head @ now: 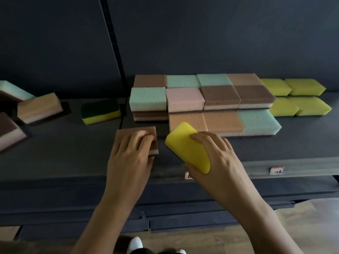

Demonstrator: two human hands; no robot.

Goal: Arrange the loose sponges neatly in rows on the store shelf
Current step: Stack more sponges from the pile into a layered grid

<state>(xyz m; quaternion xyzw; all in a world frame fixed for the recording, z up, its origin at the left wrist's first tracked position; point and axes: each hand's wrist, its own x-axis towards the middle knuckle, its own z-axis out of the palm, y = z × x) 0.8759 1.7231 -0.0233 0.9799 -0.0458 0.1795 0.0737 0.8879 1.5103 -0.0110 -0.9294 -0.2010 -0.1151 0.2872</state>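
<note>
Left hand [130,154] grips a brown-and-cream layered rectangular sponge [126,131] lying on the dark shelf [55,162]. Right hand [218,156] pinches a yellow rounded foam sponge [189,147], tilted near the shelf's front edge, before the arranged pastel sponge rows [201,99].

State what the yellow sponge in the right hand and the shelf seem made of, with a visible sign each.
The yellow sponge looks like soft matte foam: rounded corners, no shine. The shelf may be painted metal or board: dark, matte, straight front lip.

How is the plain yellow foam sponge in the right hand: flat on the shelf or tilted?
Tilted: the right hand grips the plain yellow foam sponge by its edges, its broad face slanted toward the camera.
</note>
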